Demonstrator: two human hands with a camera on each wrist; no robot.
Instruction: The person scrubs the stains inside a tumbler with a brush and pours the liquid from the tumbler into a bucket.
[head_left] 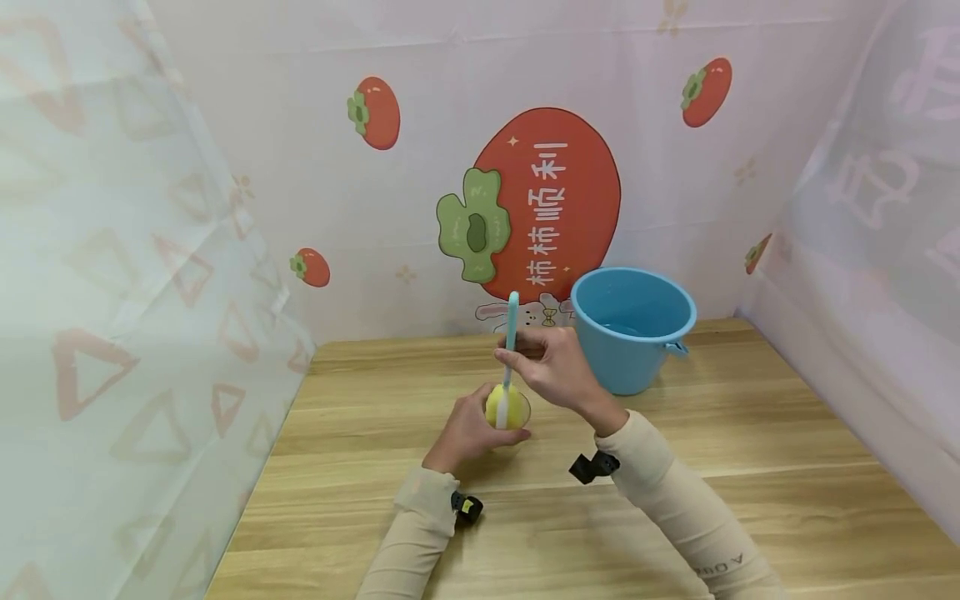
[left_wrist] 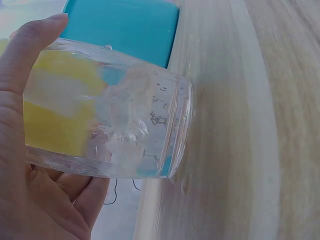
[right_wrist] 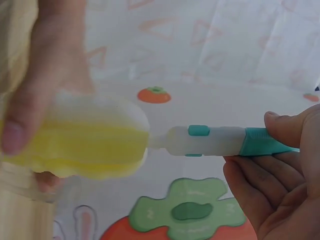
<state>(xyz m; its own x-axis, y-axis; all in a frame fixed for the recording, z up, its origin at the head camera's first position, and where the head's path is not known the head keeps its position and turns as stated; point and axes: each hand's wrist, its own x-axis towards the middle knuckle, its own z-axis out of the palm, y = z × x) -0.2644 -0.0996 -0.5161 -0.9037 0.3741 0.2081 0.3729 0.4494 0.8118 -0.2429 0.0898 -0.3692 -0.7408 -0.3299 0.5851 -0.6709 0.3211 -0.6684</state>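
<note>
My left hand (head_left: 471, 432) grips a clear drinking glass (left_wrist: 135, 117) by its side, thumb and fingers on opposite sides. The glass stands upright on or close over the wooden table, its base toward the boards. Inside its upper part sits the yellow and white sponge head (right_wrist: 102, 145) of a cup brush; part of the sponge rises above the rim. My right hand (head_left: 553, 367) pinches the teal and white brush handle (head_left: 512, 321) between thumb and fingers. The handle points nearly straight up from the glass. Drops of water cling to the glass.
Just right of my right hand stands a light blue bucket (head_left: 626, 362) with a little water visible inside. The wooden table (head_left: 360, 417) ends at a white backdrop (head_left: 300, 100) printed with persimmons. Pale curtains hang at both sides.
</note>
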